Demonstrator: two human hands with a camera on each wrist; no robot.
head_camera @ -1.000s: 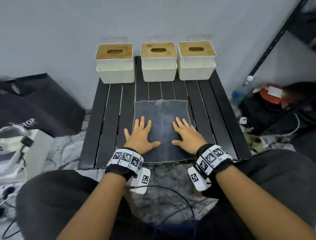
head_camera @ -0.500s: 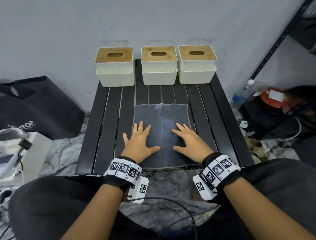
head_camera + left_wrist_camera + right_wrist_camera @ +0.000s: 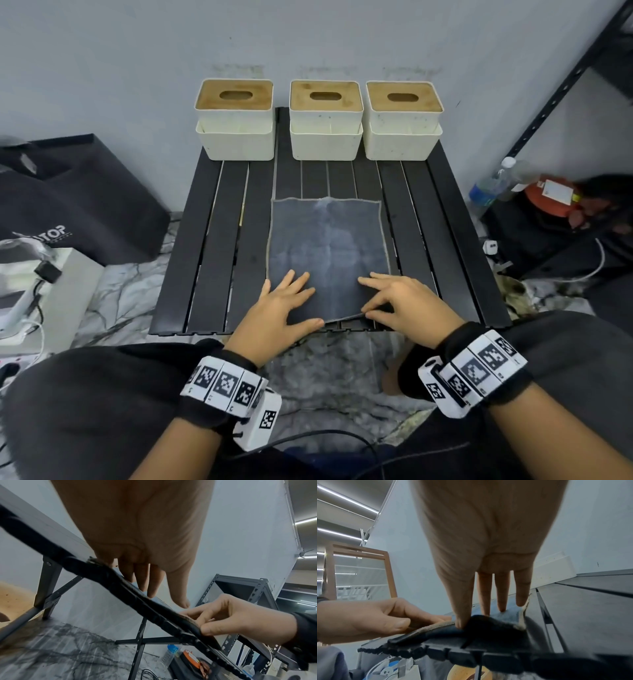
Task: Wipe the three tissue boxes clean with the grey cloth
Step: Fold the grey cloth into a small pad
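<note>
Three cream tissue boxes with wooden lids stand in a row at the back of the black slatted table: left, middle, right. The grey cloth lies flat in the table's middle. My left hand rests flat on its near left corner, fingers straight. My right hand pinches the cloth's near right edge, thumb beneath and fingers on top, so that edge is raised a little. Both hands sit at the table's near edge.
A black bag and a white device lie on the floor at left. A water bottle, an orange-red item and a black metal shelf post stand at right. A cable runs over my lap.
Both hands slid back over the cloth toward the table's near edge. The right thumb went under the near edge and lifted it; before, both hands lay flat.
</note>
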